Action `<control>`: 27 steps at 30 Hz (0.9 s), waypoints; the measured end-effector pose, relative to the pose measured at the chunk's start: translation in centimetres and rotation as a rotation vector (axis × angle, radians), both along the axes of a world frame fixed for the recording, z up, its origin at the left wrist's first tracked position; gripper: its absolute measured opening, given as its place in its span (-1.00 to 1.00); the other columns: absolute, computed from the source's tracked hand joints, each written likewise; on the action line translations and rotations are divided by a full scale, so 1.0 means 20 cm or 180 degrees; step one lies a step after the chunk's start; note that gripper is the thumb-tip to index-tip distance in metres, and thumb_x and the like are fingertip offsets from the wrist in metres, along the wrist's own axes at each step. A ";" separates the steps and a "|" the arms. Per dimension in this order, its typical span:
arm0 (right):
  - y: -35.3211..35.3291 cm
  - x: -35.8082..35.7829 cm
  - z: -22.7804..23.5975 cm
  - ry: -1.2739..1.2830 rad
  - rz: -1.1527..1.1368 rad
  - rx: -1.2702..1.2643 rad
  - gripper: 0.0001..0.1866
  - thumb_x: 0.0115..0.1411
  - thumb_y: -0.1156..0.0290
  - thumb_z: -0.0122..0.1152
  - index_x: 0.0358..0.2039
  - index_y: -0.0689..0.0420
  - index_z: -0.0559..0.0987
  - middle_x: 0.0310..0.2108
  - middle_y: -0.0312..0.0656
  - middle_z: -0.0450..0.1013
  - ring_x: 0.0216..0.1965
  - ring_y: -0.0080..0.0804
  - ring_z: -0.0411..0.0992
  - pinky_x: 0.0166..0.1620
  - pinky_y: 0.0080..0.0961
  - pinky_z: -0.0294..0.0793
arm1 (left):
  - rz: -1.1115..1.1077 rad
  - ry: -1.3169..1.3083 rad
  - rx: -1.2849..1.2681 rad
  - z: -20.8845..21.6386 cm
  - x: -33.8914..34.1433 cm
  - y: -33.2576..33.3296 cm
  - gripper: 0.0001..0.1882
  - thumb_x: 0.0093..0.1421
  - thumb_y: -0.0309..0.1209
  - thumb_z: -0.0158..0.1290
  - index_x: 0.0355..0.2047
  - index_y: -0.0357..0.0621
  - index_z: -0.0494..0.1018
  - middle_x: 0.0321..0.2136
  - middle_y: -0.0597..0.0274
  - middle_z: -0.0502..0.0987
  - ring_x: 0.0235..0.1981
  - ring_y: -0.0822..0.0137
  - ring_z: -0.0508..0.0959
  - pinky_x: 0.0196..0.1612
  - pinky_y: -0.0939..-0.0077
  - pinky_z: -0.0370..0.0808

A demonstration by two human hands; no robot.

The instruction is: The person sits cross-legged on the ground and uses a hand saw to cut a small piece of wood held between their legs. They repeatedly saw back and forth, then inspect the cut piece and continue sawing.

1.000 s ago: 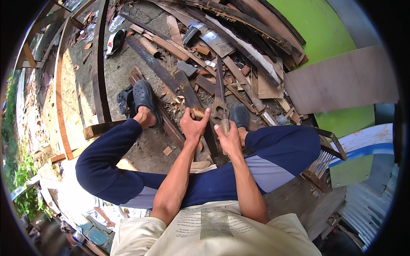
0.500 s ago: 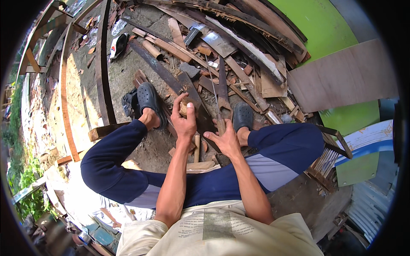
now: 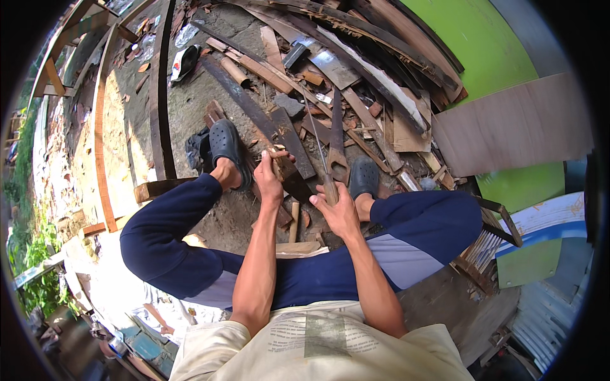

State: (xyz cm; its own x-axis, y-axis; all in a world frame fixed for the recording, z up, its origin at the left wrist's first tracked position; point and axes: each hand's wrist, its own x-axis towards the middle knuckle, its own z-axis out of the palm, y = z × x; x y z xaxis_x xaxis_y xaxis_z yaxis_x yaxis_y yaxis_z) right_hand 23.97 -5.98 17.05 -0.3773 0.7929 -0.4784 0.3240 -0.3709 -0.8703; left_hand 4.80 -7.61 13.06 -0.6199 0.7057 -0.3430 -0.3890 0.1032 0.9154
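My left hand (image 3: 269, 183) is closed round a short wood block (image 3: 292, 182), which has a rough pale end and a dark long side. The block slants down toward the right, between my knees. To its right, my right hand (image 3: 341, 211) grips the wooden handle of a long-bladed tool (image 3: 330, 189). Its blade points away from me and shows nearly edge-on as a thin line, so its exact kind is unclear. Block and blade are apart. Just beyond the right hand, what looks like an old handsaw (image 3: 337, 143) lies on the ground.
Planks and scraps (image 3: 273, 76) litter the ground ahead, with a long board pile (image 3: 381, 57) beyond. Dark clogs (image 3: 227, 149) flank the work. A wooden stick (image 3: 294, 222) lies near my lap. Wooden frames (image 3: 162, 95) stand left; green panels (image 3: 470, 44) are at right.
The block in my left hand has turned: its pale end faced up before, and now its dark long side shows, slanting rightward. My right hand keeps its grip on the tool, almost in place.
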 end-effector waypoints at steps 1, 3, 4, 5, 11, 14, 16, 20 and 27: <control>0.00 0.00 0.01 0.0082 -0.0032 -0.0016 -0.35 0.18 0.13 0.44 0.08 0.32 0.39 -0.06 -0.04 0.59 -0.07 -0.24 0.57 0.03 -0.32 0.51 | -0.0028 -0.0119 0.0231 -0.02 0.00 0.00 -0.32 0.50 0.03 -0.40 -0.16 -0.38 0.51 -0.34 -0.03 0.65 -0.25 0.25 0.64 -0.11 0.41 0.56; 0.01 0.03 0.02 0.0000 0.0152 0.0289 -0.44 0.23 0.18 0.40 0.06 0.30 0.41 -0.17 -0.12 0.57 -0.24 -0.41 0.55 -0.13 -0.47 0.54 | -0.0083 -0.0354 0.0695 -0.03 0.01 0.01 -0.26 0.49 0.12 -0.49 -0.20 -0.33 0.47 -0.35 -0.06 0.64 -0.29 0.23 0.63 -0.14 0.38 0.55; 0.01 0.03 0.02 -0.0041 0.0244 0.0441 -0.48 0.26 0.21 0.38 0.05 0.28 0.42 -0.22 -0.16 0.56 -0.33 -0.49 0.54 -0.22 -0.54 0.56 | -0.0132 -0.0427 0.0740 -0.02 0.02 0.02 -0.25 0.46 0.17 -0.49 -0.22 -0.28 0.45 -0.36 -0.06 0.64 -0.33 0.23 0.62 -0.17 0.40 0.55; 0.00 0.03 0.04 0.0192 0.0133 0.0333 -0.47 0.24 0.17 0.39 0.03 0.29 0.43 -0.27 -0.18 0.55 -0.35 -0.51 0.54 -0.24 -0.53 0.54 | -0.0180 -0.0499 0.0786 -0.01 0.04 0.02 -0.25 0.43 0.22 -0.48 -0.23 -0.23 0.43 -0.36 -0.06 0.63 -0.36 0.24 0.62 -0.20 0.41 0.55; -0.08 -0.04 0.21 0.0454 0.0234 -0.0071 -0.66 0.26 0.26 0.33 -0.10 0.21 0.49 -0.52 -0.31 0.46 -0.51 -0.61 0.45 -0.41 -0.54 0.44 | -0.0404 -0.0904 0.0612 -0.05 -0.01 0.02 -0.18 0.36 0.34 -0.54 -0.16 -0.20 0.37 -0.34 -0.13 0.64 -0.34 0.21 0.62 -0.22 0.40 0.56; -0.11 -0.08 0.17 0.0112 0.0187 0.0168 -0.76 0.25 0.33 0.29 -0.19 0.20 0.50 -0.56 -0.31 0.45 -0.57 -0.58 0.41 -0.44 -0.50 0.40 | -0.0378 -0.1046 0.0470 -0.06 -0.03 0.03 -0.14 0.36 0.32 -0.55 -0.12 -0.26 0.43 -0.35 -0.11 0.65 -0.36 0.24 0.62 -0.22 0.42 0.55; -0.11 -0.10 0.18 -0.0006 0.0180 -0.0010 -0.76 0.24 0.33 0.29 -0.22 0.21 0.50 -0.56 -0.30 0.45 -0.57 -0.58 0.39 -0.44 -0.51 0.39 | -0.0271 -0.0756 0.0442 -0.05 -0.04 0.03 -0.13 0.36 0.31 -0.56 -0.14 -0.26 0.45 -0.35 -0.09 0.65 -0.37 0.26 0.61 -0.21 0.43 0.54; -0.12 -0.08 0.22 0.0202 0.0144 0.0179 -0.77 0.23 0.33 0.30 -0.26 0.22 0.50 -0.56 -0.30 0.45 -0.55 -0.56 0.37 -0.42 -0.52 0.38 | -0.0282 -0.0849 0.0462 -0.13 -0.03 0.01 -0.08 0.36 0.32 -0.57 -0.21 -0.30 0.50 -0.39 0.03 0.65 -0.31 0.27 0.63 -0.15 0.42 0.54; -0.13 -0.10 0.16 -0.0123 0.0375 0.0526 -0.78 0.29 0.33 0.25 -0.27 0.20 0.45 -0.60 -0.31 0.39 -0.68 -0.59 0.32 -0.57 -0.55 0.33 | -0.0402 -0.1041 0.0417 -0.15 0.00 0.01 -0.07 0.34 0.36 -0.58 -0.10 -0.28 0.47 -0.39 0.07 0.64 -0.44 0.31 0.59 -0.26 0.47 0.55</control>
